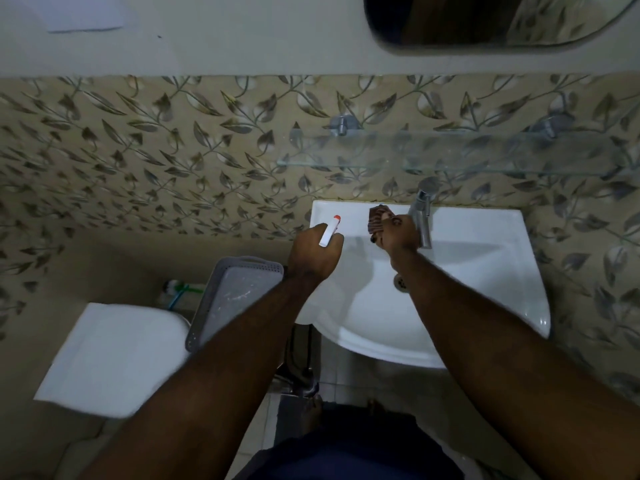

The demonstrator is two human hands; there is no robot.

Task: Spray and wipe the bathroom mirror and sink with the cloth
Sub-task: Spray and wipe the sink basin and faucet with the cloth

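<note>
A white sink [485, 271] is fixed to the leaf-patterned tiled wall, with a chrome tap [423, 216] at its back edge. My left hand [313, 252] is over the sink's left rim, closed around a white spray bottle [330, 229] with a red-tipped nozzle pointing at the wall. My right hand [398, 235] presses a brown cloth [378, 218] against the sink's back ledge, just left of the tap. The mirror [485, 19] hangs at the top right, only its lower part in view.
A glass shelf [450, 152] juts from the wall above the tap. A grey plastic tray [235, 299] leans left of the sink. The white toilet cistern lid [110, 355] is at the lower left. The drain [401, 282] shows beside my right forearm.
</note>
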